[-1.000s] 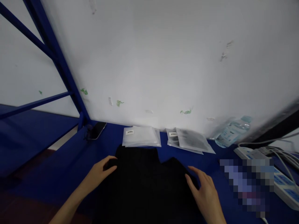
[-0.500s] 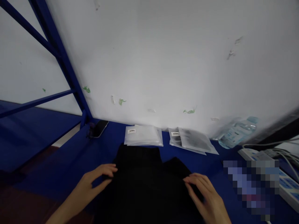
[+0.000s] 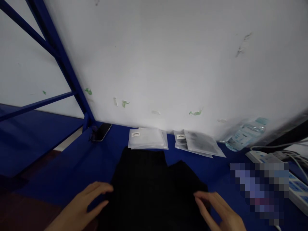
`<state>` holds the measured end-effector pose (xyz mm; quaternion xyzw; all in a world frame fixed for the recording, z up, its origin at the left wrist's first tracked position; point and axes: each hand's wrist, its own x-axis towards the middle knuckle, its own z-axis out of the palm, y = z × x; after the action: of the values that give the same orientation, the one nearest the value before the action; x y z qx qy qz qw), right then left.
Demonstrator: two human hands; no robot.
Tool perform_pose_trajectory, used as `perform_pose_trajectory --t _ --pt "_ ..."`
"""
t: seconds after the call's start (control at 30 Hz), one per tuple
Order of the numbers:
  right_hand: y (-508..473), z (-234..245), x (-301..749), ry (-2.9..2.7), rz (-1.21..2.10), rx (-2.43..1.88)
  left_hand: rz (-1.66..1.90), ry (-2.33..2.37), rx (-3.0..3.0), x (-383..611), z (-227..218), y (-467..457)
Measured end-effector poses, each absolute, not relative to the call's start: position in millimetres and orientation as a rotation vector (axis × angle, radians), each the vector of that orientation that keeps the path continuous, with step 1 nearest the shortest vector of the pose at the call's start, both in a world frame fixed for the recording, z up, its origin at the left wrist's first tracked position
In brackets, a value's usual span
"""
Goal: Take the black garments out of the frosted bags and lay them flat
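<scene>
A black folded garment (image 3: pixel 146 183) lies in front of me on the blue table; its exact kind does not show in the dark cloth. A narrower flap of it angles out at the right. My left hand (image 3: pixel 85 203) is beside the garment's left edge, thumb and fingers apart with no cloth between them. At the right edge, my right hand (image 3: pixel 220 210) has thumb and forefinger pinched together on the garment's cloth. Its other fingers are partly hidden.
Two groups of clear zip bags with labels, a left stack (image 3: pixel 148 139) and a right pair (image 3: pixel 202 142), lie along the wall. A phone (image 3: pixel 103 131) is at the left. On the right are a water bottle (image 3: pixel 246 134), a power strip (image 3: pixel 297 191) with cables, and a blurred-out item.
Both hands have drawn back toward me along the garment's sides. My left hand has come off the cloth, and the garment's right flap now shows more.
</scene>
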<state>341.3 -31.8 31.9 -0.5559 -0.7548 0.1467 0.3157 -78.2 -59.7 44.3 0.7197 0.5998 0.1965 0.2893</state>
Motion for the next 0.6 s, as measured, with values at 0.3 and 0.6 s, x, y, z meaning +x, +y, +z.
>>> perform_pose_trajectory --t 0.3,0.6 --pt "27.0 40.9 264.2 -2.039 0.798 -1.572 0.476 1.631 2.326 -71.5 30.3 -8.0" --pt "111.0 50.5 260.3 -1.959 0.71 -1.644 0.692 1.801 2.134 -65.0 47.4 63.8"
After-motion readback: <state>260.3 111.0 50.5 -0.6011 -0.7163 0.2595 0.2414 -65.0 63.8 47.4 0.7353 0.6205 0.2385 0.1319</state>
